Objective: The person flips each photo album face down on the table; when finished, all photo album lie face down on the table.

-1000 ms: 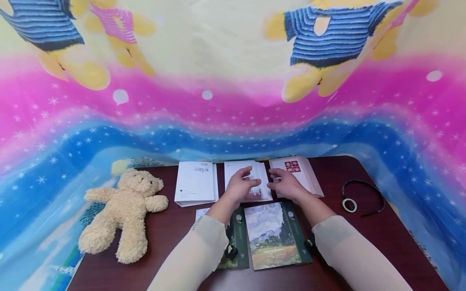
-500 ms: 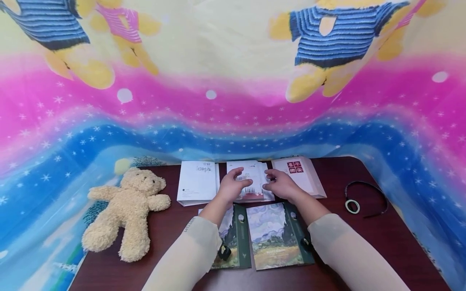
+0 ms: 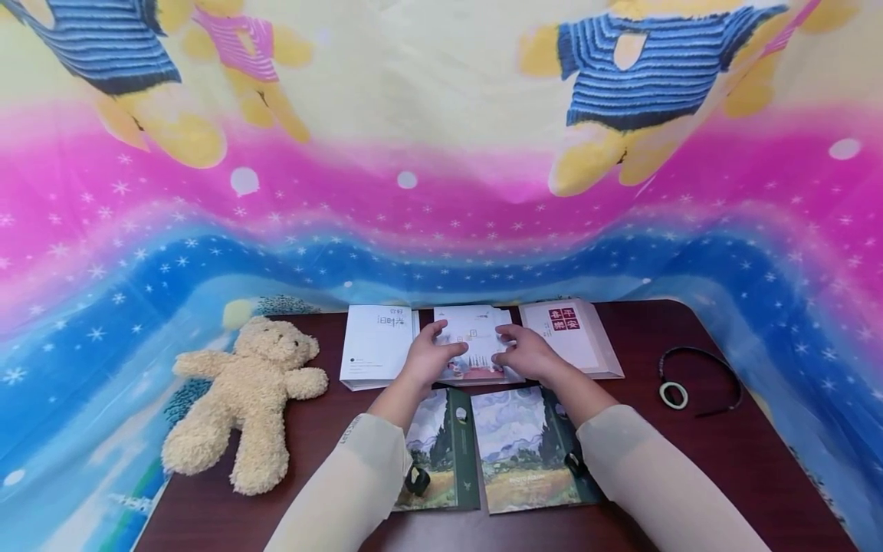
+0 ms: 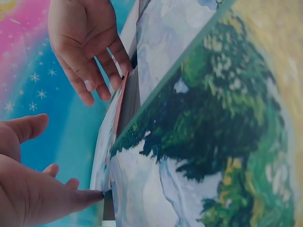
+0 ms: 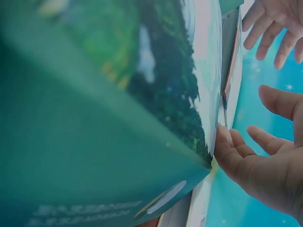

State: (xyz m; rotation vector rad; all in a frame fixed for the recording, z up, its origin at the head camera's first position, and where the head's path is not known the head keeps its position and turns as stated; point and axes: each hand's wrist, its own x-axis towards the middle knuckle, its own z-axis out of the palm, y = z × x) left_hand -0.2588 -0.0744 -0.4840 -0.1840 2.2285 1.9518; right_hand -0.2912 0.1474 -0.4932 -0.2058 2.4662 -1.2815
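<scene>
A white album with a small house-and-trees print (image 3: 476, 366) lies at the back middle of the table, a second white edge showing at its right. My left hand (image 3: 425, 356) is at its left side, fingers loosely extended along the edge. On the opposite side, my right hand (image 3: 526, 353) has its fingertips at the right edge, thumb apart from the fingers. In the left wrist view, a left fingertip (image 4: 97, 195) meets the side of the album. The right wrist view shows right-hand fingers (image 5: 232, 153) low beside it. Neither hand curls round anything.
Two painted landscape photo albums, left (image 3: 441, 452) and right (image 3: 520, 468), lie in front, under the forearms. White albums flank the middle one, left (image 3: 378, 349) and right (image 3: 566, 345). A teddy bear (image 3: 248, 399) lies left; a black cord with a pale ring (image 3: 674, 395) lies right.
Both hands have shifted left and come to the sides of the middle album, uncovering more of its cover print. The view has turned slightly left; the albums and bear stay in place.
</scene>
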